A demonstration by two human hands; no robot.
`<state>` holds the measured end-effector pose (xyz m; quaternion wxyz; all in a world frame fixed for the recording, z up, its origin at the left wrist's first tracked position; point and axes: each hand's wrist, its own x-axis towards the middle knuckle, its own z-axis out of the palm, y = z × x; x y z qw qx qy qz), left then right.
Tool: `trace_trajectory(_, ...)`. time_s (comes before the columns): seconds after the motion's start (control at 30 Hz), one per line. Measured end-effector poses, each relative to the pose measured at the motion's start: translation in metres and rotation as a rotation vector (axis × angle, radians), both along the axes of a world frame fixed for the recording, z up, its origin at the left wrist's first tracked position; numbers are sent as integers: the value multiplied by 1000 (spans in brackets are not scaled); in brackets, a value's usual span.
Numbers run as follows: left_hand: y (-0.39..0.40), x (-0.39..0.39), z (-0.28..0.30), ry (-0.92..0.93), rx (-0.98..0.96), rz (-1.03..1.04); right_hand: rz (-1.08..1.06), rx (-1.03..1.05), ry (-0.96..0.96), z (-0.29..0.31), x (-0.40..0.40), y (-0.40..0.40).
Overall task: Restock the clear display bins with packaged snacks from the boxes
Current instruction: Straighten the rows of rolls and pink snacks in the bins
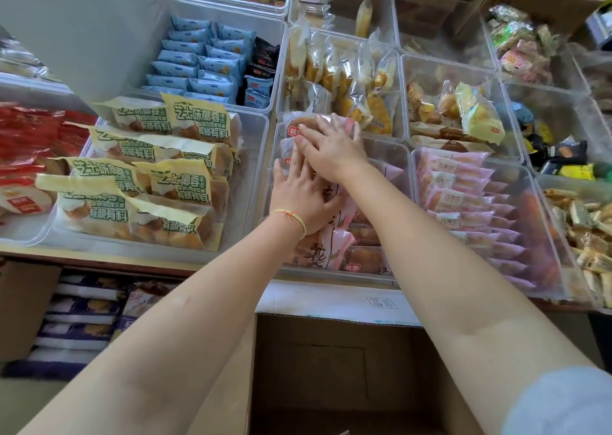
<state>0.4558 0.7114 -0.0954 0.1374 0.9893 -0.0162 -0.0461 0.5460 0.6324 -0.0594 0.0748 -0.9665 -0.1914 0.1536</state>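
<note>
A plain grey panel (pixel 82 20) is seen up and to the left of the fingers (pixel 318 133). A wooden counter edge (pixel 99 258) is seen below and left of them. A yellow string bracelet (pixel 291 217) is worn just below them, and a pale blue sleeve (pixel 563 401) is seen far below, to the right.

on the yellow bread packets (pixel 195 120) in the left bin, green chinese print is read as "芝士味椰蓉" above "有颜有料". a red tag reading "桃李" is seen on the pink-wrapped pastry (pixel 299 129) under the hands, and again on the nearest packet (pixel 352 265). a faint stamp on the white carton flap (pixel 381 304) is probably characters, too blurred to read.
</note>
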Motion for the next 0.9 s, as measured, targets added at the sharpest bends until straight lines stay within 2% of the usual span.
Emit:
trace_trajectory(0.1,1,4,-1,20,42,-30,-33,131,52,12,3,-3)
trace_trajectory(0.27,2,3,11,73,69,-70,-263,476,-183,22,-42,-45)
trace_trajectory(0.37,9,-9,23,0,59,-106,-409,469,-98,16,-78,-65)
trace_trajectory(0.5,28,-43,25,-134,-19,-28,-409,480,-21,11,-106,-63)
trace_trajectory(0.6,48,-59,19,-75,-85,92,-427,490,85,9,-111,-57)
trace_trajectory(0.67,54,-62,18,-20,-263,154,-528,546,152,8,-109,-53)
trace_trajectory(0.77,52,-52,27,55,-742,395,-742,734,230,10,-97,-48)
trace_trajectory(0.83,50,-40,37,141,-873,513,-771,750,306,13,-89,-47)
trace_trajectory(0.9,51,-34,40,183,-893,525,-774,753,343,12,-88,-45)
